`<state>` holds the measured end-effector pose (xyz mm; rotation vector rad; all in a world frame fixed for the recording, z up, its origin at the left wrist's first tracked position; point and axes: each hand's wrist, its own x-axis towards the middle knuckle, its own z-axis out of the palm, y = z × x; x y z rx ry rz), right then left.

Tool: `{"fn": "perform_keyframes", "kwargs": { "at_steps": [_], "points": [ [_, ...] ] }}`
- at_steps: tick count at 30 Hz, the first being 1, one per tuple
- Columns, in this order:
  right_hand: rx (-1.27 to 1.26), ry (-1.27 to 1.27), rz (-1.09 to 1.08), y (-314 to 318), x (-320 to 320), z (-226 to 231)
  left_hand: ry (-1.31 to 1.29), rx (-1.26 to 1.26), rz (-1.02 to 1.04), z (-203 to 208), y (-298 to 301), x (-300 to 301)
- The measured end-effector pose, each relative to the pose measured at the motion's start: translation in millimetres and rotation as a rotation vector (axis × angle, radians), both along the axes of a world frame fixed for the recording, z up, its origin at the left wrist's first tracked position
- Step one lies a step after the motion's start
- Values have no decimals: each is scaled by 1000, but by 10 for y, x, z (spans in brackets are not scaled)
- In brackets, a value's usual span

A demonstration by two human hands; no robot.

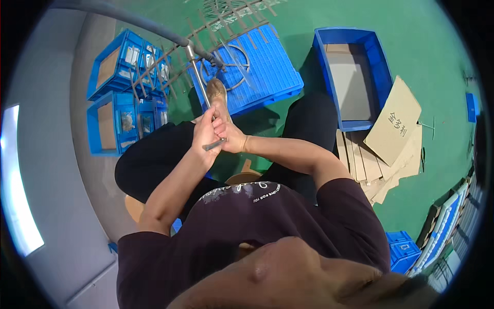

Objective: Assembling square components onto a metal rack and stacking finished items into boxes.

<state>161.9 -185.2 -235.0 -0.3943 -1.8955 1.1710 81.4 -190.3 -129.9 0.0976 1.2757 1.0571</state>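
Observation:
My left hand (206, 135) is closed around the lower part of a long silver metal rod (200, 76). Pressed against it from the right, my right hand (234, 139) has its fingers curled in at the same spot. A short grey bar end (213, 145) sticks out below the two hands; whether it belongs to the rod is hidden by my fingers. At its top, the rod meets a thick grey pole (154, 30), which belongs to a metal rack with many thin prongs (226, 20). The rack's round ring (242, 54) lies over a blue plastic pallet (272, 56).
Blue bins with small parts (123, 113) are stacked at the left. An open blue crate (327, 67) stands at the right, beside cardboard sheets (393, 121) on the green floor (432, 51). My shoe (216, 90) is near the pallet. A blue box (404, 252) sits lower right.

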Motion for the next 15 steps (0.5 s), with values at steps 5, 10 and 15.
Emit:
{"fn": "perform_keyframes", "kwargs": {
  "at_steps": [5,10,15],
  "points": [
    [-55,-93,-90,-48,-66,-124,-25,-30,-7,70,15,-15],
    [-9,-238,-146,-70,58,153,-123,75,-90,10,20,-88],
    [-337,-702,-18,-54,375,764,-54,208,41,-54,-108,-8]
  ]
}}
